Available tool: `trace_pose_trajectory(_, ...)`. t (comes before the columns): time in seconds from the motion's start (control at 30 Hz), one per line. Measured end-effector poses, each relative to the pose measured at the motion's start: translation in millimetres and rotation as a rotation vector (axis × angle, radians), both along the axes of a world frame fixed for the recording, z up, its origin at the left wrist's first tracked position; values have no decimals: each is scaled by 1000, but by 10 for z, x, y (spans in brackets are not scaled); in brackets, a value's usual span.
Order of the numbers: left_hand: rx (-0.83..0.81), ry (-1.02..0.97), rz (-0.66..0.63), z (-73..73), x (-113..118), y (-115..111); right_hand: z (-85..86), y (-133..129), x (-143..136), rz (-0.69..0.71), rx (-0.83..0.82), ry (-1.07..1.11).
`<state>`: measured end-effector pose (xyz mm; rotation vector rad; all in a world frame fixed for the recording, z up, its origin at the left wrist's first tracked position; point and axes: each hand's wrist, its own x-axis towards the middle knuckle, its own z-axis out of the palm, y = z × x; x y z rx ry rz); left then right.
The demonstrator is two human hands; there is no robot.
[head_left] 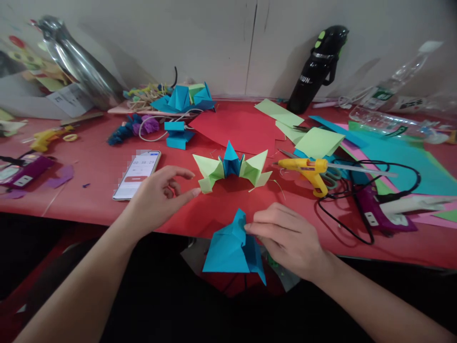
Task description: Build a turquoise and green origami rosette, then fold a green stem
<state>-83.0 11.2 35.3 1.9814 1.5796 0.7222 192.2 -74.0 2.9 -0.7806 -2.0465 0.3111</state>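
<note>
We pinch blue paper [226, 250] in right grip [285, 234], near side of green-blue assembly [232, 163] running left-right; left grip [153, 197] parted, beside its left end.

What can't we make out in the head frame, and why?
All head view:
- Held blue piece: part of its right side, behind the right hand.
- Scissors: middle, behind the right-side glue gun.
- Phone: small print, too small and blurred.
- Left purple box: far end, cut off by the left edge.
</note>
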Motion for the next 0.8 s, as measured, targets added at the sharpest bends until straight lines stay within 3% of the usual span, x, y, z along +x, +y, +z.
trace_pose_trajectory(0.27,-31,-80,-124,-140,195,0,37,4,-77,12,-322,262)
trace_pose_trajectory(0.47,-88,-154,-218,-196,339,-135,12,59,-73,62,-486,301)
trace_pose_trajectory(0.8,-153,-130,-428,-80,435,-343,28,242,8,168,-592,175)
